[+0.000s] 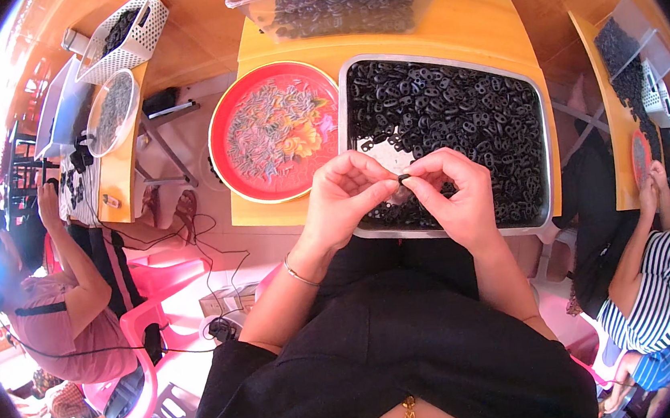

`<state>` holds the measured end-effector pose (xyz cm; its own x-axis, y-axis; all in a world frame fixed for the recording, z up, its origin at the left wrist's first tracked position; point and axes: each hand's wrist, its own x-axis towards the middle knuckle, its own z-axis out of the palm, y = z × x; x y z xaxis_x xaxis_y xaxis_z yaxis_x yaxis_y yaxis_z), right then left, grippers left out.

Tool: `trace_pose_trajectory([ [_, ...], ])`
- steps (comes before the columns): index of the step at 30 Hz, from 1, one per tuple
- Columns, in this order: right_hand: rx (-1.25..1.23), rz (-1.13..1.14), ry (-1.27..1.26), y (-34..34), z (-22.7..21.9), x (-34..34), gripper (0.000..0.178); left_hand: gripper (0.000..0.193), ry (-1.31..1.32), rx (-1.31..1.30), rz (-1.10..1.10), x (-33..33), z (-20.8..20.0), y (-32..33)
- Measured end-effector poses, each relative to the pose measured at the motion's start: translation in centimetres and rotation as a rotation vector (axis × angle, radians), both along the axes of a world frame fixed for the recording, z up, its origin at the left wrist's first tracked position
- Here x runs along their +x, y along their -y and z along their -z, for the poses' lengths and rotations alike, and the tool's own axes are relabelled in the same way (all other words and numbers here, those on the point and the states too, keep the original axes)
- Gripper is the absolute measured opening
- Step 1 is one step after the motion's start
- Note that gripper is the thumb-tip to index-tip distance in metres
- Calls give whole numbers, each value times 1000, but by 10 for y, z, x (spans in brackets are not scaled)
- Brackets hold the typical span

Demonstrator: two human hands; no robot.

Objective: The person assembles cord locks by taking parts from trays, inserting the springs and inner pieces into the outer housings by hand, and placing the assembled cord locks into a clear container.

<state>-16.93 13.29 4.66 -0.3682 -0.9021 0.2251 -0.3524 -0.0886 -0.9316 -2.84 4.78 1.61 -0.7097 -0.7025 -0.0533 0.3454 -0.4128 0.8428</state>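
My left hand (343, 196) and my right hand (461, 197) meet over the near edge of a metal tray (546, 140). Between their pinched fingertips is a small black plastic piece (404, 177), mostly hidden by the fingers. Heaped in the tray are many black plastic two-hole pieces (454, 105), with a patch of bare tray bottom just beyond my hands. Left of the tray, a round red dish (226, 167) with a pale rim holds many small, thin grey parts (266, 123), too small to make out exactly. A floral pattern shows on its bottom.
A clear plastic bin (340, 15) of black parts stands at the table's far side. On the left, a person (71, 315) sits by a table with a white basket (125, 36) and a round tub (113, 109). Another person (649, 283) works on the right. Cables (210, 253) trail across the floor.
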Motion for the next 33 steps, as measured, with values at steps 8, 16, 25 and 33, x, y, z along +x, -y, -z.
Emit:
trace_pose_trajectory([
  [8, -55, 23, -238, -3, -6, 2, 8, 14, -7, -73, -41, 0, -5, -2],
  [16, 86, -20, 233, -5, 7, -5, 7, 23, 76, -289, -63, 0, -8, -8],
  [25, 38, -51, 476, -6, 16, -5, 8, 18, 92, -161, 12, -1, -7, -5],
  [33, 64, -27, 399, -5, 16, -1, 7, 8, 154, -109, 26, -1, -9, -8],
])
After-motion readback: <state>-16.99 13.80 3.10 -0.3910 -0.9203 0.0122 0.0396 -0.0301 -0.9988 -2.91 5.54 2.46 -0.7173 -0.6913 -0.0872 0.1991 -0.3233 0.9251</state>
